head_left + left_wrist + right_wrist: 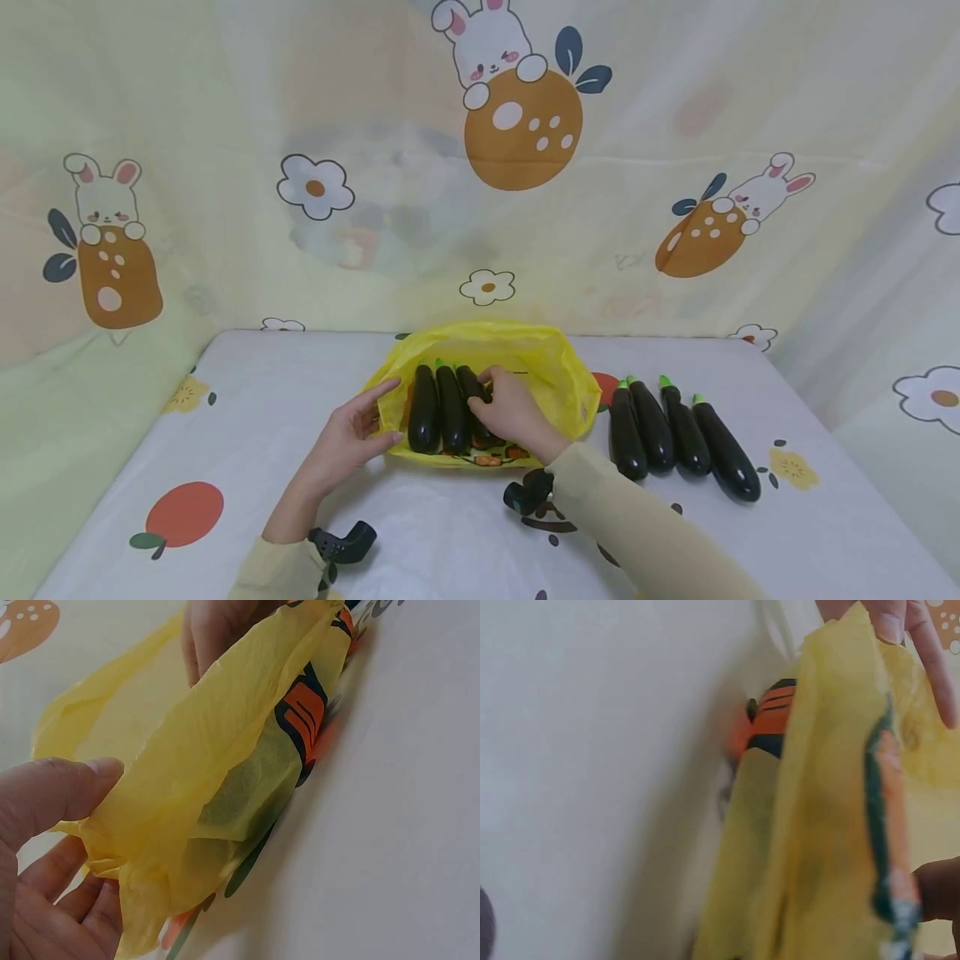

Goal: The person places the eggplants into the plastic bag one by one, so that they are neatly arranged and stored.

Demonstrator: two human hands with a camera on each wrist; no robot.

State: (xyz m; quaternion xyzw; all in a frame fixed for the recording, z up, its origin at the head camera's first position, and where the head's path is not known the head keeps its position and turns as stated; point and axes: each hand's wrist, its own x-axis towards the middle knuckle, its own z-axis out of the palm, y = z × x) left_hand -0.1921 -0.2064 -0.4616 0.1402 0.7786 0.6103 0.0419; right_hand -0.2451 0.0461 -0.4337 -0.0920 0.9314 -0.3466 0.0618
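Note:
A yellow plastic bag (480, 333) lies on the table with its mouth toward me. Two dark eggplants, one on the left (425, 412) and one in the middle (453, 412), lie side by side inside. My right hand (517, 408) reaches into the bag and grips a third eggplant (471, 387) beside them, partly covered by the fingers. My left hand (348, 437) is at the bag's left rim, thumb and fingers spread apart and touching the plastic. In the left wrist view, the bag's edge (142, 900) passes between that thumb and the fingers.
To the right of the bag, several more eggplants (652, 429) lie in a row, green stem ends facing away. The table has a pale printed cloth (262, 433). A patterned curtain (390, 275) stands behind it.

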